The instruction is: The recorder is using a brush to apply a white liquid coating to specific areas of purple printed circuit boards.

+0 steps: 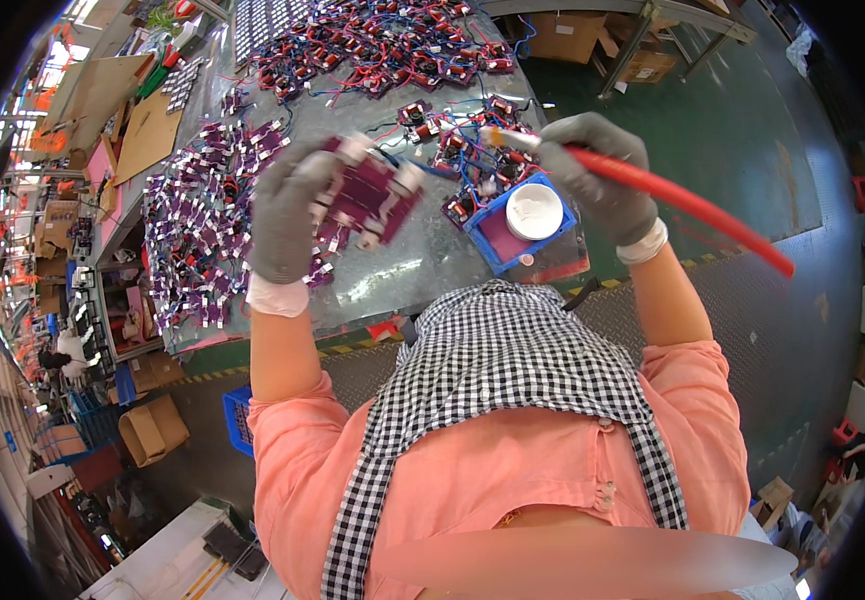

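My left hand (290,208), in a grey glove, grips a purple circuit board (372,195) by its left edge; the board is tilted above the table and a little blurred. A long red-handled brush (677,192) is in my gloved right hand (602,170), its bristle end pointing left over the table. Below that hand, a blue tray (492,245) holds a white round tub (534,212). Left of my left hand lies a heap of purple circuit boards (202,215) with white connectors. Boards with red and blue wires (472,150) lie between my hands, behind the tray.
A metal-topped table (392,280) carries everything, with a large pile of wired boards (382,45) at its far end. Cardboard boxes (562,38) stand under another table at the back right. A blue crate (240,420) and an open carton (154,430) sit on the floor at left.
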The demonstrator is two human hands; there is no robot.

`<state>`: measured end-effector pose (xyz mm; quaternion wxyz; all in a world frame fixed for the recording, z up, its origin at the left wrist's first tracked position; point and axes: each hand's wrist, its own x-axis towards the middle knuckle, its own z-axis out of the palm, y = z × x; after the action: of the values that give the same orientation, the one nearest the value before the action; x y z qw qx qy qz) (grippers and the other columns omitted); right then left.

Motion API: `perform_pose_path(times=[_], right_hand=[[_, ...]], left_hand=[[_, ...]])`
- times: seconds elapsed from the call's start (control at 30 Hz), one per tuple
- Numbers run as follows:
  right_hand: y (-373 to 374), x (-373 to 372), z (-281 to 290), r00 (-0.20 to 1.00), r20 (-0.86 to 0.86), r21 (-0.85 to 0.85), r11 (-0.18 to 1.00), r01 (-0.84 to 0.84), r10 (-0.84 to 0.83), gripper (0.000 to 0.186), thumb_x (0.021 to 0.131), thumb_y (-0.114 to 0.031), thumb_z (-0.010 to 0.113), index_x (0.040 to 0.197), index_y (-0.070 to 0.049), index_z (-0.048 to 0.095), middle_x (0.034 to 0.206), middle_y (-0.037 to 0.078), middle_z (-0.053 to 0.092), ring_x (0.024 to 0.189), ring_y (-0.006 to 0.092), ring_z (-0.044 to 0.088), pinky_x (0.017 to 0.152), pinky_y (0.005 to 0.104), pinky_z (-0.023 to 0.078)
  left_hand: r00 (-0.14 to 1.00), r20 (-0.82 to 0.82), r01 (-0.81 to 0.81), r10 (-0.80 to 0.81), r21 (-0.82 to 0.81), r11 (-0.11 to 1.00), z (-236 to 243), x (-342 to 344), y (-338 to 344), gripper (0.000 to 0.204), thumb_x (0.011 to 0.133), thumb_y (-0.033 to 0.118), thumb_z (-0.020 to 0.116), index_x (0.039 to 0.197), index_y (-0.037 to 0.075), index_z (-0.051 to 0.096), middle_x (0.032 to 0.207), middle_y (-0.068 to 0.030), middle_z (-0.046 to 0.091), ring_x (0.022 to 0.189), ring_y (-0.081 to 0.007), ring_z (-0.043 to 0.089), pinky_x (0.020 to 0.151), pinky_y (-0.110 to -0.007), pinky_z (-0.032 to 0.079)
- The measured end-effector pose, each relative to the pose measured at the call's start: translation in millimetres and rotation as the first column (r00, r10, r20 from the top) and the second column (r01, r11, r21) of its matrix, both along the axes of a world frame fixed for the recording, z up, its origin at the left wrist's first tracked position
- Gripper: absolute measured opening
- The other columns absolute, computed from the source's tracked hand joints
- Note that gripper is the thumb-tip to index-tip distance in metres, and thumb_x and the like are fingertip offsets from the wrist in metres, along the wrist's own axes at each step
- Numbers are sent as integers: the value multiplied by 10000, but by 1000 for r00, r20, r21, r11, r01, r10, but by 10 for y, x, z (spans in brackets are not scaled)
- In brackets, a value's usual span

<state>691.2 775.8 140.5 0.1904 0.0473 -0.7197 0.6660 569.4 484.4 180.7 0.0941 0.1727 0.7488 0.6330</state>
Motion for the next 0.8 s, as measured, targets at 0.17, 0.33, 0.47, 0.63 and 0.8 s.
perform_pose_path(times=[0.17, 0.33, 0.47, 0.63, 0.8], right_hand=[[457, 125, -854, 990, -32, 501, 854, 137, -140, 79, 814, -115, 695, 882, -82, 671, 731, 43, 627, 678, 167, 573, 630, 281, 484], [373, 116, -1663, 993, -108, 802, 586, 117, -51, 101, 783, -158, 719, 873, -124, 690, 753, 59, 640, 733, 247, 588, 661, 343, 501], [380, 192, -1665, 984, -161, 789, 588, 176, -79, 146, 765, -153, 744, 899, -123, 695, 806, 67, 662, 749, 272, 598, 677, 359, 513], [-37, 211, -836, 961, -118, 344, 897, 278, -252, 168, 777, -76, 751, 929, -63, 682, 825, 58, 681, 726, 171, 634, 668, 284, 522], [-348, 92, -300, 937, -211, -20, 959, 281, -279, 148, 789, -25, 732, 920, -20, 662, 824, 42, 683, 721, 84, 630, 656, 225, 513]], left_hand=[[968, 247, -176, 33, 582, 794, -279, -330, -293, 249, 897, 94, 603, 1133, 19, 583, 1046, -83, 664, 936, -210, 652, 859, -379, 545], [891, 409, -175, -199, 712, 679, -952, -409, -210, 295, 868, 34, 603, 1161, 20, 575, 1071, -118, 679, 975, -265, 672, 933, -480, 545], [874, 422, -168, -240, 727, 666, -1190, -200, 11, 305, 883, -7, 563, 1185, 8, 524, 1094, -138, 652, 969, -271, 671, 897, -489, 565], [931, 348, -163, -113, 672, 722, -1136, 91, 315, 268, 863, -4, 594, 1124, -7, 535, 1067, -146, 655, 945, -275, 677, 886, -462, 568], [964, 264, -144, -26, 604, 784, -1005, 282, 495, 215, 859, -36, 603, 1048, -6, 505, 1029, -118, 622, 916, -221, 652, 834, -372, 560]])
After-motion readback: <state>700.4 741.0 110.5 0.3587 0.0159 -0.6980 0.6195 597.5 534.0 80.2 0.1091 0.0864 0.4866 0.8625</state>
